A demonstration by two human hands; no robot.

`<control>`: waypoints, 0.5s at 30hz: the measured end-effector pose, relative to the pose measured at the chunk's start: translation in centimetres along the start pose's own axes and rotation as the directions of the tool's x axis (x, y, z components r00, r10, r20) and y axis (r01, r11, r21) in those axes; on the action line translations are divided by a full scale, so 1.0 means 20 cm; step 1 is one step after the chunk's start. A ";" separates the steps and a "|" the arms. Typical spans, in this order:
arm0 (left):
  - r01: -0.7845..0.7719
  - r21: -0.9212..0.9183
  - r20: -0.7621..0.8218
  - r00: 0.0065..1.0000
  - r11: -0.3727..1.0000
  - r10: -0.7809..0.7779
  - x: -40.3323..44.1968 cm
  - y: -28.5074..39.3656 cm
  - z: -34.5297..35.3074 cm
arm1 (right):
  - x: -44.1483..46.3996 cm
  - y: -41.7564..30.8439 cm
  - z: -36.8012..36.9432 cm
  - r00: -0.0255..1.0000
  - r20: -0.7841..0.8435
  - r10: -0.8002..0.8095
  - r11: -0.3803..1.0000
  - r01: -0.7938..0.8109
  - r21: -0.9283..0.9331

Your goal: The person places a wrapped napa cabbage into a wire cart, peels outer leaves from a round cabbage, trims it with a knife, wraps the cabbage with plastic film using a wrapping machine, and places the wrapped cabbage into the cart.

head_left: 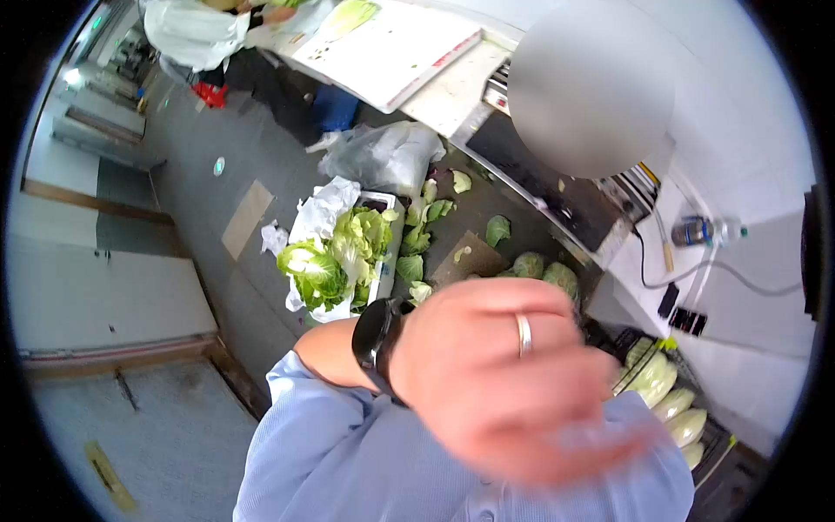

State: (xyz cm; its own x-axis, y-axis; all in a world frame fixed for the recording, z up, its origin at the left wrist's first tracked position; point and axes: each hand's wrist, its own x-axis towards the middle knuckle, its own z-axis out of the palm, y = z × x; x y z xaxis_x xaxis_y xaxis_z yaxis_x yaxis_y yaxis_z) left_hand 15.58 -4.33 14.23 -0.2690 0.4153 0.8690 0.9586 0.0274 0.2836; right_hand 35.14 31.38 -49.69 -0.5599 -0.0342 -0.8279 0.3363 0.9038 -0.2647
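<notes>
My left hand (504, 374) is raised in front of my chest, back of the hand toward the camera. A ring (524, 335) is on one finger and a black watch (379, 346) is on the wrist. The fingers look bent, but motion smears them, and I cannot make out anything in them. Behind the hand is my light blue shirt (348, 461). My right hand does not show. Beyond my left wrist, leafy green cabbages (317, 274) lie with white paper (322, 209) in a white-edged container (387, 248) on the floor.
Loose leaves (413, 239) and a clear plastic bag (383, 157) lie on the floor. A crate (715, 452) of pale cabbages (652, 378) stands at right. Along the wall run a counter with a white board (391, 52) and a bottle (709, 231). Another person (270, 87) is at top left.
</notes>
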 end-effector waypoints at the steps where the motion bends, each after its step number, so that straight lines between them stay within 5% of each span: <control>1: -0.024 0.018 0.142 0.990 1.000 0.021 -0.07 -0.09 -0.06 | 0.10 -0.08 -0.11 0.998 -0.033 -0.050 0.999 0.049 -0.022; 2: 0.133 0.029 0.253 0.958 0.991 -0.136 -0.18 -0.17 -0.08 | 0.20 -0.18 -0.19 0.993 -0.062 -0.100 0.995 0.097 -0.038; 4: 0.405 0.092 0.349 0.843 0.910 -0.410 -0.43 -0.34 -0.10 | 0.13 -0.52 -0.50 0.981 -0.171 -0.092 0.958 0.134 0.252; 7: 0.683 0.255 0.335 0.602 0.685 -0.725 -0.89 -0.55 -0.13 | -0.04 -1.15 -0.92 0.991 -0.067 -0.113 0.984 0.121 0.131; 15: 0.944 0.279 0.226 0.111 0.174 -0.968 -1.83 -0.88 -0.27 | 0.42 -2.05 -0.95 0.931 0.049 -0.362 0.919 0.365 -0.151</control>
State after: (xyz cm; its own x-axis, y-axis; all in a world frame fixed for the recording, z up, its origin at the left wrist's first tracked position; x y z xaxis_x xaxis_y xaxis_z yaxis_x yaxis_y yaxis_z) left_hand 8.08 -24.93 -20.26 -0.9364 0.2251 -0.2693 -0.0611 0.6511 0.7566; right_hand 2.26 2.20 -36.33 -0.6056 -0.3798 -0.6993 -0.0096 0.8822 -0.4709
